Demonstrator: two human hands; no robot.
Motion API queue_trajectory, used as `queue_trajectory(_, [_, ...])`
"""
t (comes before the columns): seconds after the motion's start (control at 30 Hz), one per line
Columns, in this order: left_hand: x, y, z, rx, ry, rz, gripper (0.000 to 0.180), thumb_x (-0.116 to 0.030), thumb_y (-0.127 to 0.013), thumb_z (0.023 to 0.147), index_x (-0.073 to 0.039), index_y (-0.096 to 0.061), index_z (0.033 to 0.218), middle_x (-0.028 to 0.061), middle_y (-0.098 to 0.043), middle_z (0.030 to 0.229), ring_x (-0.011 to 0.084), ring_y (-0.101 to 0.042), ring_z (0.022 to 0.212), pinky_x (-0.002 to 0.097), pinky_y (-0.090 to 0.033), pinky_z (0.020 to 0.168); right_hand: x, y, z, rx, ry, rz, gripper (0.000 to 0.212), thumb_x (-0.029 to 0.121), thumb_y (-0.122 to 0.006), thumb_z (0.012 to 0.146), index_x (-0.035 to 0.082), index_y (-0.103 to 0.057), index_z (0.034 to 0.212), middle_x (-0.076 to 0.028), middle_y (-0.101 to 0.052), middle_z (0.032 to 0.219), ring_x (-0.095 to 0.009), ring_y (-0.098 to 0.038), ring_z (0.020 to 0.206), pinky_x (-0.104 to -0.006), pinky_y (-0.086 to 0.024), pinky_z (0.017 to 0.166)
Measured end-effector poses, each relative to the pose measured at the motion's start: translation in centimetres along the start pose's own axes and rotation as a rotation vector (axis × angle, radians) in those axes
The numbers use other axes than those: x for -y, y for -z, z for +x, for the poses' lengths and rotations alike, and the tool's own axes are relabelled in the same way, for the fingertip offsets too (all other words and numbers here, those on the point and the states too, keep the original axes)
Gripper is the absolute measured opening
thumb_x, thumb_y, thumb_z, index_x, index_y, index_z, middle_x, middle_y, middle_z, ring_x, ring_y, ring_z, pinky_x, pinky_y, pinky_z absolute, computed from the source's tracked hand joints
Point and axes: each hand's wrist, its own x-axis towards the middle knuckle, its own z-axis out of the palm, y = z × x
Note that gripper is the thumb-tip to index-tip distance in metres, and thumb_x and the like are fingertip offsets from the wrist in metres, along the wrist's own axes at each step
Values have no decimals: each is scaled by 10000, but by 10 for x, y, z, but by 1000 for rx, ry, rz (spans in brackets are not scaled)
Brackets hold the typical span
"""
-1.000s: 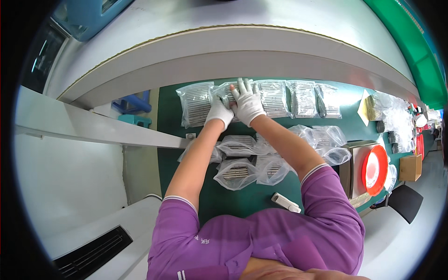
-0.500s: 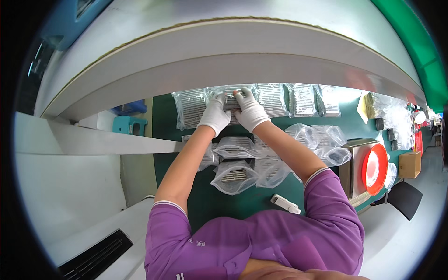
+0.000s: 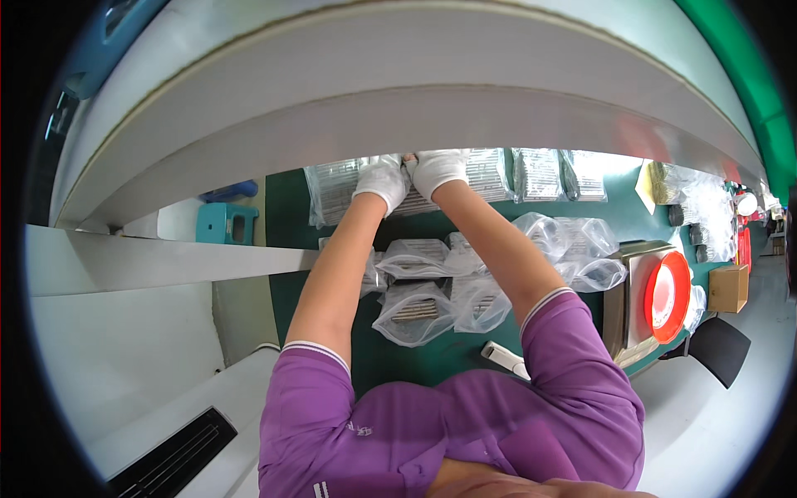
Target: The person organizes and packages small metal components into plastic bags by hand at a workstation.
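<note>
Clear plastic bag of grey metal parts (image 3: 415, 192), flat in a row of like packets (image 3: 540, 174) along the far edge of the dark green bench mat (image 3: 282, 195), tucked right under the curved white shelf lip (image 3: 432, 116). White-gloved left hand (image 3: 380, 183) and white-gloved right hand (image 3: 438, 168) side by side on that bag, fingers curled down onto its top edge; actual pinch not discernible. Loose puffed clear bags (image 3: 415, 311) crowded between the forearms, bare mat only at the near left. Red round dish (image 3: 669, 292) on a steel box at the right edge, well apart.
</note>
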Motion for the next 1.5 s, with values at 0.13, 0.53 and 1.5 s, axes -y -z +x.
queue_trajectory(0.13, [-17, 19, -17, 109, -44, 247, 567, -288, -373, 892, -7, -257, 1371, 143, -296, 1406, 315, -243, 1307, 407, -143, 1098, -14, -12, -13, -249, 177, -114, 511, 338, -459, 843, 118, -424, 1302, -136, -367, 1335, -368, -314, 1255, -552, -228, 1026])
queue_trajectory(0.53, [-13, 68, -113, -262, -124, -260, 352, -297, -498, 866, -42, -527, 1107, 172, -573, 1043, 298, -557, 976, 406, -425, 840, -10, 42, -102, -133, 287, 102, 431, 238, -603, 723, 101, -536, 1126, -124, -473, 1218, -347, -438, 1130, -480, -356, 933])
queue_trajectory(1.5, [-27, -25, -392, 11, 215, -1000, 270, -92, -653, 774, -8, -592, 1024, 38, -623, 778, 109, -588, 708, 239, -469, 662, 34, 45, -371, -190, 710, -98, 248, 317, -703, 621, 108, -635, 737, -80, -551, 824, -255, -535, 819, -371, -439, 692])
